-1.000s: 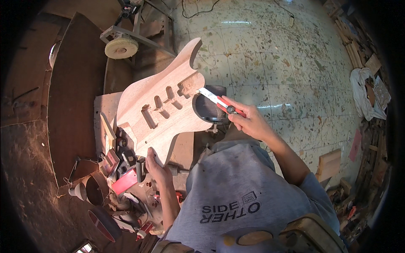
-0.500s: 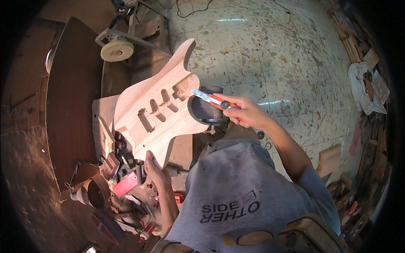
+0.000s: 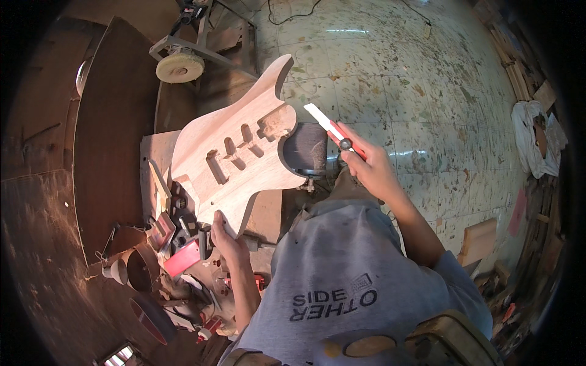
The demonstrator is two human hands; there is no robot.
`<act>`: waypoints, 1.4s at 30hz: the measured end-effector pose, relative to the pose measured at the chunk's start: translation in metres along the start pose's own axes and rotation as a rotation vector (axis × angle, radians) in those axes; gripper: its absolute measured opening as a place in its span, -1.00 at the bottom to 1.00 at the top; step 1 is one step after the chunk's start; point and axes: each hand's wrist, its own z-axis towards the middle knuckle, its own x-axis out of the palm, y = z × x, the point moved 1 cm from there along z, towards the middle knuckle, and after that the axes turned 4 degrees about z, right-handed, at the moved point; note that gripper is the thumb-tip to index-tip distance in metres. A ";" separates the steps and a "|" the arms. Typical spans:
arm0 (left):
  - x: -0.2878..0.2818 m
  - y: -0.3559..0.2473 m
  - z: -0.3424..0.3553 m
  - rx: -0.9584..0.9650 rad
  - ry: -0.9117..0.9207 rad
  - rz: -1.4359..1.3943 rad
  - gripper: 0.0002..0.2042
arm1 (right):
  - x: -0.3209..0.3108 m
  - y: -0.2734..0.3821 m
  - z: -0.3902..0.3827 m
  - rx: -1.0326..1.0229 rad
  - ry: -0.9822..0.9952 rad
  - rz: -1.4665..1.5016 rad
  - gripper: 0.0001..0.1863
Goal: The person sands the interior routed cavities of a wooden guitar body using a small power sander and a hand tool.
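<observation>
A pale wooden electric guitar body with routed cavities lies tilted in front of me. My left hand grips its near lower edge, thumb on top and the other fingers hidden beneath. In my right hand is a red utility knife with a dark round knob and its blade extended. The blade points up and to the left, apart from the wood, just right of the neck end. Under the body's right side shows a dark sanding drum.
A round pale buffing wheel on a metal frame stands at the far left. Tools and a pink-red block clutter the bench at my left. Along the right wall lie wood offcuts and a white plastic bag.
My right hand has lifted the knife off the neck-end cavity and moved it right, turning the blade more upward. My left hand still holds the guitar body.
</observation>
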 end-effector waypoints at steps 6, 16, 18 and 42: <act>0.002 -0.001 -0.002 -0.003 -0.014 0.019 -0.64 | 0.029 0.004 -0.020 -0.373 0.173 -0.815 -0.08; 0.005 -0.006 -0.003 -0.020 0.011 0.044 -0.64 | 0.042 0.026 -0.022 -0.208 0.294 -1.087 -0.04; 0.004 -0.007 -0.006 -0.032 -0.018 0.068 -0.64 | 0.043 0.029 -0.020 -0.170 0.321 -1.093 -0.04; 0.002 -0.005 -0.005 -0.037 -0.077 0.110 -0.61 | 0.023 0.025 0.005 -0.192 0.220 -0.406 -0.27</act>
